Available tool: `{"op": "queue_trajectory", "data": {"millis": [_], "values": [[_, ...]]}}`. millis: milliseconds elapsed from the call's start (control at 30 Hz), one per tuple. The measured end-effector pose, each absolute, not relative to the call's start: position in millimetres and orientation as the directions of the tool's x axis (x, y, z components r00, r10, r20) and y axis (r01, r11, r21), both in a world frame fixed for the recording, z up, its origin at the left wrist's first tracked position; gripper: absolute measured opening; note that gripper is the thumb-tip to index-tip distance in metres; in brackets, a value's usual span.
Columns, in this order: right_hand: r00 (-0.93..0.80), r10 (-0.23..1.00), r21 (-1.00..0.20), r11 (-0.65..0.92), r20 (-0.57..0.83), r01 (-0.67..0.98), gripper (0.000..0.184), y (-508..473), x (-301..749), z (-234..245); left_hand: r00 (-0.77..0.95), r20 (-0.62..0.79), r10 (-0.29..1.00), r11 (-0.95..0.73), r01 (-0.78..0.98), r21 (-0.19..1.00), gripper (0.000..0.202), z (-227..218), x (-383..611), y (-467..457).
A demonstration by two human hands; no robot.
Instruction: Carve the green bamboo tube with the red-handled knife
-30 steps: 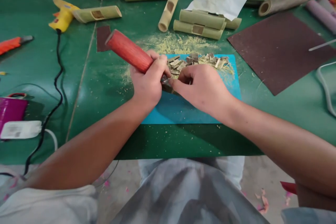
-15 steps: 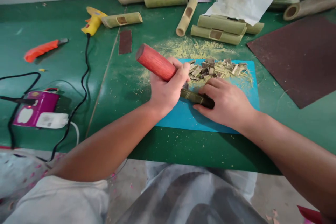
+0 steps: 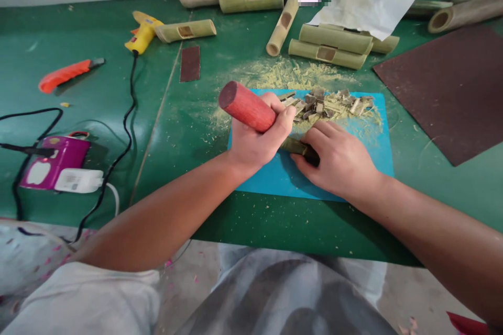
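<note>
My left hand (image 3: 261,138) is closed around the thick red wooden handle (image 3: 249,109) of a tool. Its working end is hidden behind my fingers, so I cannot tell its kind. Over the blue mat (image 3: 291,186), my right hand (image 3: 336,157) grips a dark greenish bamboo piece (image 3: 293,145), fingers wrapped over its right end. The bamboo's left end passes out of sight behind my left hand. Just beyond both hands lies a heap of bamboo chips (image 3: 320,104), partly on fine yellowish shavings (image 3: 291,70).
Several bamboo tubes with cut openings (image 3: 330,55) lie along the back beside a white sheet (image 3: 365,8). Dark brown sandpaper (image 3: 451,94) is at right. Leftward are a yellow glue gun (image 3: 142,34), an orange utility knife (image 3: 68,76) and a purple power block (image 3: 57,162) with cables.
The red handle and my left hand have shifted right and slightly down, and the handle's end points more toward me. My right hand keeps its grip on the bamboo piece.
</note>
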State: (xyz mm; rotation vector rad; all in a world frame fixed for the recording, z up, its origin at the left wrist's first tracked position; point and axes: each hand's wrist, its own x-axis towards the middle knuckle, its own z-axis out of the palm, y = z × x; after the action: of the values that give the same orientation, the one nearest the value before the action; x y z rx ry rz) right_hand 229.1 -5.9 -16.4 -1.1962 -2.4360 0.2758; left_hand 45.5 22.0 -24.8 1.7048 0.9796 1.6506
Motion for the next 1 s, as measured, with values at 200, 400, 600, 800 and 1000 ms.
{"op": "queue_trajectory", "data": {"millis": [200, 400, 600, 800, 1000], "values": [[-0.549, 0.789, -0.344, 0.614, 0.275, 0.710, 0.011, -4.8, 229.6, -16.9, -0.049, 0.596, 0.802, -0.586, 0.128, 0.800, 0.051, -25.5, 46.1, 21.9], [-0.544, 0.793, -0.339, 0.609, 0.275, 0.717, 0.011, -4.4, 229.5, -16.3, -0.073, 0.580, 0.812, -0.570, 0.118, 0.813, 0.052, -23.7, 47.6, 21.4], [-0.559, 0.798, -0.339, 0.602, 0.225, 0.723, 0.016, -1.6, 230.7, -17.2, -0.059, 0.584, 0.809, -0.570, 0.160, 0.806, 0.041, -24.6, 47.1, 23.3], [-0.585, 0.768, -0.339, 0.640, 0.260, 0.689, 0.019, 1.1, 231.8, -17.4, -0.001, 0.608, 0.794, -0.588, 0.250, 0.769, 0.036, -25.7, 48.7, 27.3], [-0.612, 0.729, -0.349, 0.684, 0.306, 0.640, 0.023, 5.5, 233.8, -20.0, 0.054, 0.590, 0.805, -0.586, 0.219, 0.780, 0.046, -24.0, 52.9, 25.4]]}}
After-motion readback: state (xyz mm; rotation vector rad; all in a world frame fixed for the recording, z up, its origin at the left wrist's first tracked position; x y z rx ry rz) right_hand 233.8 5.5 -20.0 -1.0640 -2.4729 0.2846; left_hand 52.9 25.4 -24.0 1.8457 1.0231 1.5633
